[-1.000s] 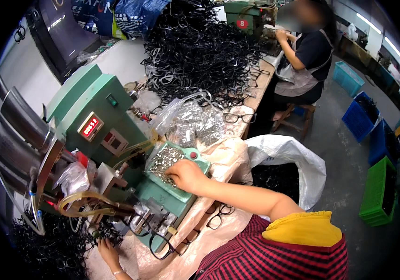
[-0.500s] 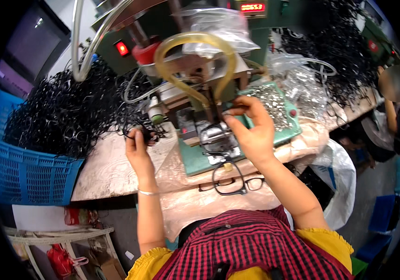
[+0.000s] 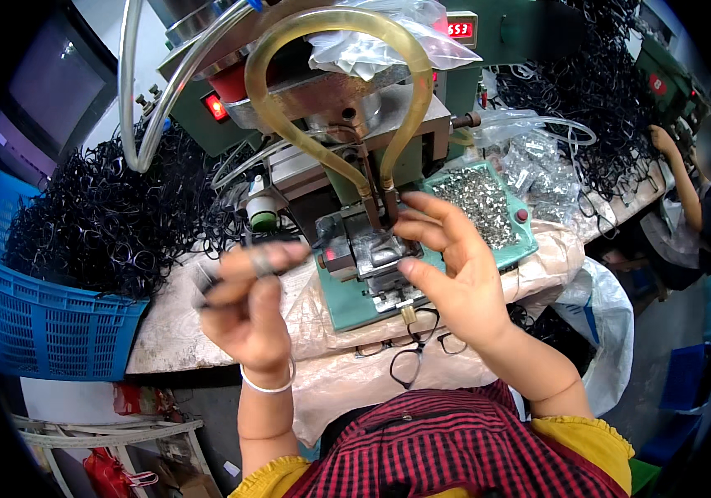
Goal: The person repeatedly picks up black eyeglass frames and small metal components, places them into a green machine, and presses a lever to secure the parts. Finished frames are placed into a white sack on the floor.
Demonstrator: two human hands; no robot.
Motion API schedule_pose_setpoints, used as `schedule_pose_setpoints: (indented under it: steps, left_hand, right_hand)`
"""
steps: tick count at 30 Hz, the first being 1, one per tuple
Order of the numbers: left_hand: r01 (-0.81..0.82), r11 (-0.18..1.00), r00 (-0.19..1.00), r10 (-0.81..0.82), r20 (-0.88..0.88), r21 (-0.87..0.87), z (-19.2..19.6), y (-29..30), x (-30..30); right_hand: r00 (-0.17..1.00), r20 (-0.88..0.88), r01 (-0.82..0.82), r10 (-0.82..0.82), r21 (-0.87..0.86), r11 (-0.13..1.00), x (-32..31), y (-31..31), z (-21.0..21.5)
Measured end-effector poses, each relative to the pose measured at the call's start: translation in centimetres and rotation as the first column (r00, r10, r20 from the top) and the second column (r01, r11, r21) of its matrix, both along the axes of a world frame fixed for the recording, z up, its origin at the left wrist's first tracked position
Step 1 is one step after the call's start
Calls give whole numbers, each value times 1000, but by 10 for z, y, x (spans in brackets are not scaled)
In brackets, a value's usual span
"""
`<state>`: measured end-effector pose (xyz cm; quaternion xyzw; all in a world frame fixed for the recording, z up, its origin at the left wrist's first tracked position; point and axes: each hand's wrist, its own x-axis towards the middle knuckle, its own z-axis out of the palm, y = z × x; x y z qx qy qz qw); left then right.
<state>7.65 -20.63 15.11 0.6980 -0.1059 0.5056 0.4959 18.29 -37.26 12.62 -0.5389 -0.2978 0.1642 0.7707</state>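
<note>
My right hand is at the right side of a small metal fixture under the press, thumb and fingers apart, with nothing visible between them. My left hand is left of the fixture, its fingers smeared by motion. A dark blur shows beside them; what it is, or whether it is held, I cannot make out. A black eyeglass frame hangs tilted below the fixture, at the table's front edge. Another dark frame lies just behind it. The fixture stands on a green base, below a looped yellowish hose.
Black eyeglass frames heap up at left, beside a blue basket. A green tray of small metal parts stands right of the press. A white-and-green bottle is left of it. Another person's arm reaches in at far right.
My left hand has left the edge of the black heap and moved right and nearer. The right hand's fingers have spread. The hanging eyeglass frame has dropped lower and tilted.
</note>
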Motion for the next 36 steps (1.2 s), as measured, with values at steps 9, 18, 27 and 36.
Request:
schedule_pose_setpoints:
  steps: [9, 18, 27, 36]
  left_hand:
    - [92, 736, 978, 60, -200, 671, -34, -22, 9]
    - [104, 748, 975, 53, -215, 656, -29, -18, 12]
    - [-235, 798, 923, 362, -130, 554, -84, -39, -58]
    - [-757, 417, 299, 906, -301, 503, -117, 195, -64]
  right_hand:
    - [458, 868, 817, -193, -326, 476, 99, -60, -102]
    - [358, 931, 706, -73, -219, 673, 105, -38, -92]
    - [714, 524, 627, -464, -184, 757, 109, -50, -107]
    - [512, 795, 769, -326, -253, 587, 99, -20, -130]
